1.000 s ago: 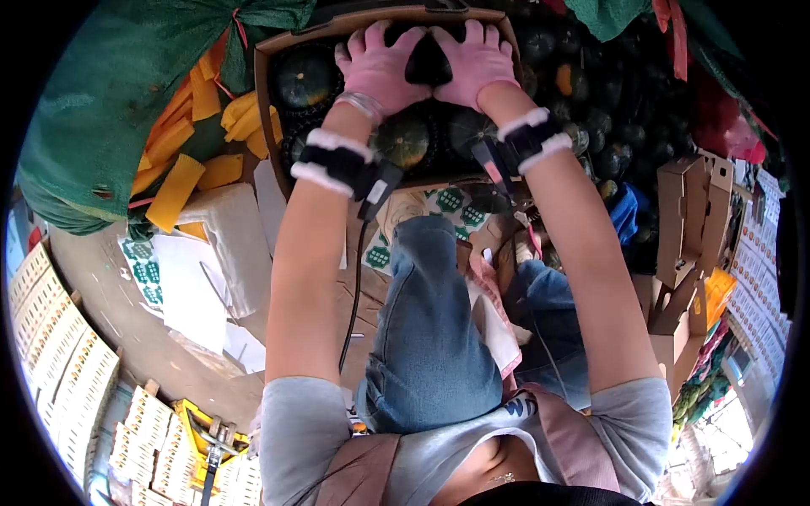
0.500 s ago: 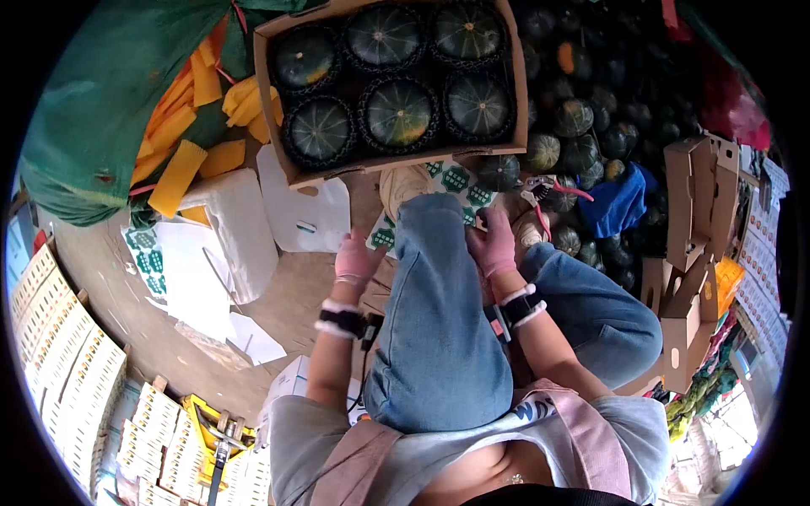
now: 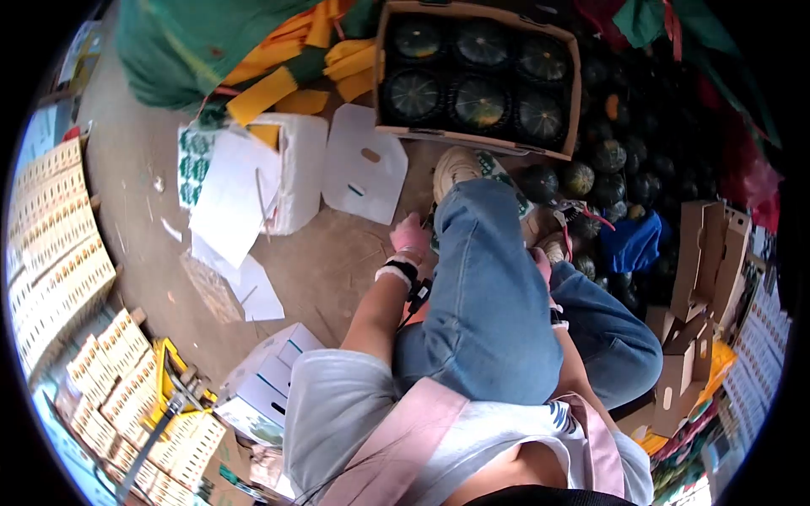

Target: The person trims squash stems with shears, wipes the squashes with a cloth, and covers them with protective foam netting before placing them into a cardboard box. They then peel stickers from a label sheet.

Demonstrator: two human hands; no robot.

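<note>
A cardboard box point(image 3: 477, 137) at the top holds several dark green squashes point(image 3: 481, 101) in black net sleeves. My left hand point(image 3: 410, 235), in a pink glove, is low beside my raised knee, near the floor; its fingers are too small and partly hidden to read. Behind the same knee, my right hand point(image 3: 542, 265) shows only as a bit of pink glove. Near it lie pruning shears point(image 3: 582, 211) with red handles, beside loose squashes. Neither hand touches the box.
Loose squashes point(image 3: 607, 156) are piled at the right, with a blue cloth point(image 3: 633, 243) and open cardboard boxes point(image 3: 699, 261). At the left are a white sheet stack point(image 3: 299, 173), yellow foam pieces point(image 3: 261, 94), a white box point(image 3: 268, 384) and stacked flat cartons point(image 3: 59, 253).
Both hands have come off the filled box and down beside my knee. The view has since swung left, so the box appears further right. My right hand is now mostly hidden.
</note>
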